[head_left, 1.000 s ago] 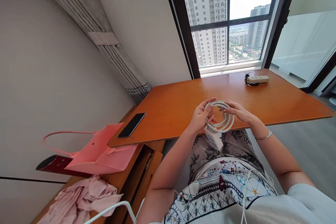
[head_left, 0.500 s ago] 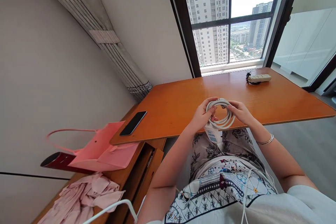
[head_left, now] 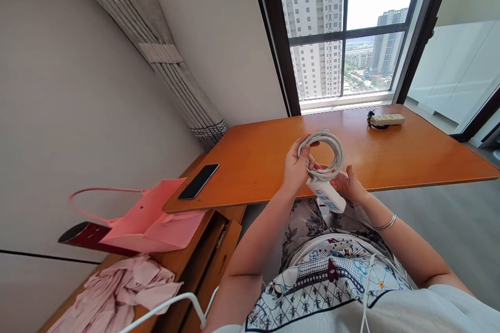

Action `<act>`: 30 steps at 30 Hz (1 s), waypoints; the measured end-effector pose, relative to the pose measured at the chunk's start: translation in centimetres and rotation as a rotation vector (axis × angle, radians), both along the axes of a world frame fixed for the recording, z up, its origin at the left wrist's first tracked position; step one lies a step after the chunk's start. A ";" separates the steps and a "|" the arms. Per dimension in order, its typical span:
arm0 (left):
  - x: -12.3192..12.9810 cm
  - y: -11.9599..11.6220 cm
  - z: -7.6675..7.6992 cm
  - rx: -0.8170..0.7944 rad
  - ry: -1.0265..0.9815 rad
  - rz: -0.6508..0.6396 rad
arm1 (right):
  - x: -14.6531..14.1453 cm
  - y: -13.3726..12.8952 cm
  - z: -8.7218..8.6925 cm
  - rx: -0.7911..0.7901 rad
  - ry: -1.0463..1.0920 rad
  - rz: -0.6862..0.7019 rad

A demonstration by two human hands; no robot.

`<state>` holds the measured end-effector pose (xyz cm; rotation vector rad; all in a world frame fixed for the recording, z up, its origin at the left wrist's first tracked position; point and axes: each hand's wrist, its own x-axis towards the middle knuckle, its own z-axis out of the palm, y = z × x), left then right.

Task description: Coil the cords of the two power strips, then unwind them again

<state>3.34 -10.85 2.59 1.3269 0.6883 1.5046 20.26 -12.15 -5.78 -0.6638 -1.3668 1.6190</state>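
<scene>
My left hand [head_left: 297,163] grips the left side of a coiled white power cord [head_left: 336,152], thumb in front, over the near edge of the table [head_left: 258,166]. Below the coil hangs the white power strip [head_left: 327,195] with blue socket faces, tilted down to the right. Beside the strip, my right hand [head_left: 350,186] is open with its thumb raised; its fingers are partly hidden behind the coil and strip, and I cannot tell whether they touch.
A black phone [head_left: 198,182] lies at the table's left end. Another power strip [head_left: 386,120], cream with a black cord, sits at the far right. Left of the table are a pink bag [head_left: 156,218], pink cloth [head_left: 121,291] and a cabinet with a partly open drawer [head_left: 219,250].
The coil has risen slightly and moved left with my left hand. My right hand has let go of the coil's right side and moved down beside the strip, which has swung right.
</scene>
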 end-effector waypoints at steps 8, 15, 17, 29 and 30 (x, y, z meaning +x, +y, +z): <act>-0.5 2.6 -1.4 0.113 0.007 0.365 | -1.4 -5.1 1.1 0.554 -0.759 -0.243; -2.2 4.4 -3.4 0.032 0.185 0.373 | 0.4 -6.2 3.9 0.962 -0.794 -0.523; -2.1 4.5 -3.8 -0.008 0.172 0.317 | 0.7 -5.5 4.3 0.967 -0.623 -0.658; 1.8 -0.6 -4.9 0.041 0.236 0.208 | -1.7 0.8 3.6 -0.050 0.141 -0.636; 1.8 -0.8 -4.9 0.030 0.225 0.207 | -1.7 0.8 3.4 -0.104 0.167 -0.570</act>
